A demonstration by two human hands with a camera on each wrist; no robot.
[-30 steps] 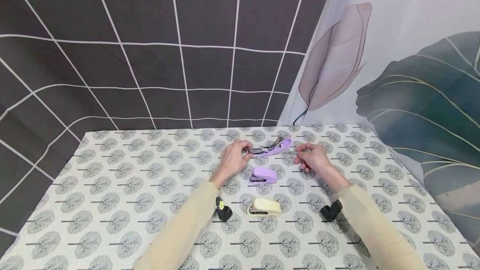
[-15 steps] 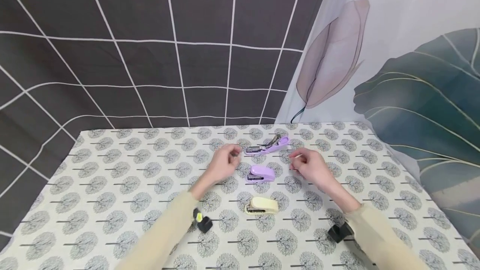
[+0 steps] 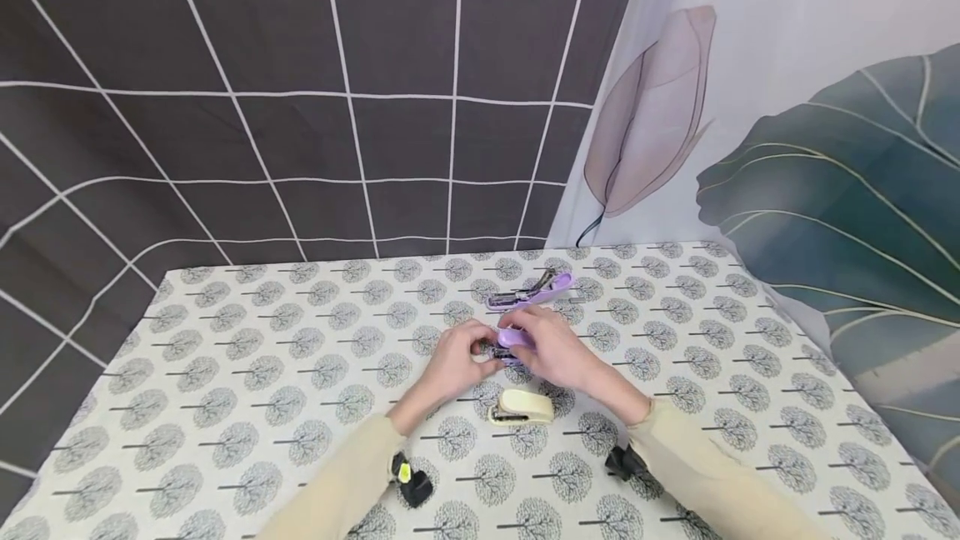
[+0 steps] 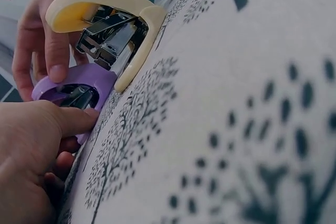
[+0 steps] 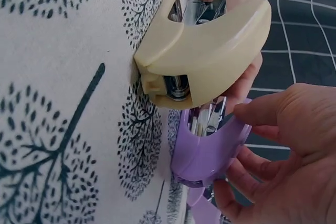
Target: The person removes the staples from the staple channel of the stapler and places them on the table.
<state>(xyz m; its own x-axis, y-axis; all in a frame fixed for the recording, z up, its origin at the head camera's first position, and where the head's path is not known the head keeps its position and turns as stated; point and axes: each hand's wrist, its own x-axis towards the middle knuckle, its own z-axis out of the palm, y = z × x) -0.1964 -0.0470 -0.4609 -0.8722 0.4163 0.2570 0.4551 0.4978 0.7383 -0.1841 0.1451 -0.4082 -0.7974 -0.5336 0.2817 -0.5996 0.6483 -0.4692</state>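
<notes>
A small purple stapler (image 3: 513,338) lies mid-table between both hands. My left hand (image 3: 455,359) pinches its left end; in the left wrist view the thumb presses the base's edge beside the metal parts. From the right, my right hand (image 3: 553,348) holds the stapler's upper arm, and in the right wrist view the thumb and fingers curl about the purple shell (image 5: 207,150). Just in front stands a cream stapler (image 3: 525,407), which no hand touches. Beyond the hands lies a second purple stapler (image 3: 516,299), its top swung far back.
A tree-print cloth (image 3: 247,407) covers the table. A small, thin greyish piece (image 3: 575,300) lies right of the opened stapler. Behind the table hang a dark grid-patterned cloth (image 3: 405,140) and a leaf-print curtain (image 3: 750,107).
Both hands have left the opened purple stapler at the back and come nearer, onto the middle purple stapler, which they now hold. The opened stapler stays with its top back.
</notes>
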